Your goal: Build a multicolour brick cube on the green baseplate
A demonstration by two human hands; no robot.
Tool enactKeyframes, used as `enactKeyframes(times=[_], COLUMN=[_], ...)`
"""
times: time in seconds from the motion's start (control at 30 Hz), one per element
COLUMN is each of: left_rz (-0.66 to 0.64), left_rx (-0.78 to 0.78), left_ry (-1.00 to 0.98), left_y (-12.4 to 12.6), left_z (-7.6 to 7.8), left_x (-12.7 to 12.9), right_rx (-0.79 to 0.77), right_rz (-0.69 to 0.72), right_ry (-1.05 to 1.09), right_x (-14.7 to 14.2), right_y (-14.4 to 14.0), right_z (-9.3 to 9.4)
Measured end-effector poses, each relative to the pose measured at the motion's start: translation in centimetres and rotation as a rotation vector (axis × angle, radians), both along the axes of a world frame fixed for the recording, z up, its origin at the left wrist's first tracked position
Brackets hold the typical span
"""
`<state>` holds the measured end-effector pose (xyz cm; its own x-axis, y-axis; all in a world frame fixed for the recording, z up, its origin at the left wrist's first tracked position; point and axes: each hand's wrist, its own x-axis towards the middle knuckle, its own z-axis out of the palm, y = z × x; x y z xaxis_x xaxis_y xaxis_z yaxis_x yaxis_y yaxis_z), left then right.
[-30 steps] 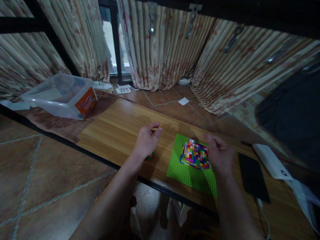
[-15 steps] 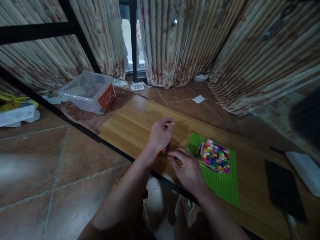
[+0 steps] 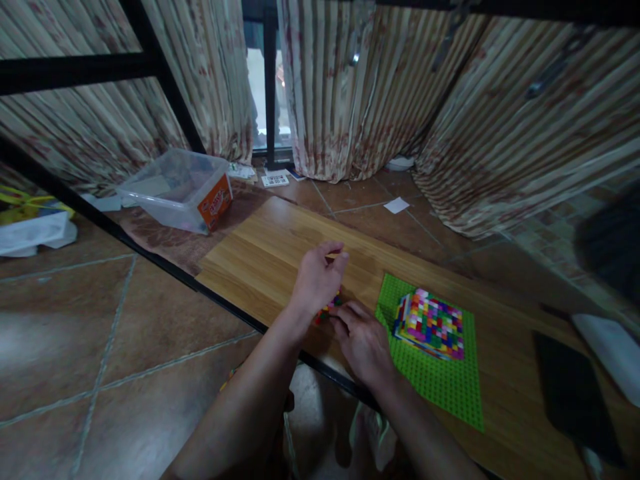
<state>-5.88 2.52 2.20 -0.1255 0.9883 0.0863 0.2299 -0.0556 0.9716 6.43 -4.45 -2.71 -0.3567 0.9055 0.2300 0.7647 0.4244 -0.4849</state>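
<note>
Both hands are meeting over small, light, hard plastic bricks (image 3: 327, 308) on the wooden surface (image 3: 270, 250) — the left hand (image 3: 316, 283) is curling loosely over them, the right hand (image 3: 361, 339) is pinching at their edge, though I cannot tell whether either has closed on one — best taken by the sides.

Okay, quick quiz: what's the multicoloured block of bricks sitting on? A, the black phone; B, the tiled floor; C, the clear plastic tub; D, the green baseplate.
D: the multicoloured brick block stands on the green baseplate, which lies flat on the wooden board, right of both hands.
</note>
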Motion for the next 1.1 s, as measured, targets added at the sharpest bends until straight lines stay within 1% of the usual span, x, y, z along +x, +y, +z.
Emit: enactKeyframes(times=[0.2,0.3,0.43,0.5,0.67,0.93,1.1], left_rz=[-0.006,-0.001,-0.002,-0.003,-0.007,-0.011,-0.022], left_rx=[-0.006,-0.012,-0.009,-0.003,-0.016,-0.009,-0.003], left_ry=[-0.034,-0.032,-0.004,0.010,0.019,0.037,0.021], left_y=[0.1,0.1,0.0,0.0,0.0,-0.1,0.0], left_z=[-0.2,-0.2,0.0,0.0,0.0,-0.1,-0.4], left_x=[0.0,0.0,-0.2,-0.2,-0.1,-0.1,-0.1], right_rx=[-0.009,0.008,-0.001,-0.005,-0.006,-0.077,-0.052], right_rz=[-0.101,-0.150,-0.066,-0.035,-0.059,-0.081,-0.067], right_ry=[0.033,0.070,0.119,0.106,0.026,-0.042,-0.044], right_x=[1.6,1.8,1.1,0.5,-0.2,0.2,0.3], right_y=[0.4,0.5,0.5,0.5,0.7,0.6,0.6], right_z=[0.2,0.4,0.2,0.0,-0.1,0.7,0.6])
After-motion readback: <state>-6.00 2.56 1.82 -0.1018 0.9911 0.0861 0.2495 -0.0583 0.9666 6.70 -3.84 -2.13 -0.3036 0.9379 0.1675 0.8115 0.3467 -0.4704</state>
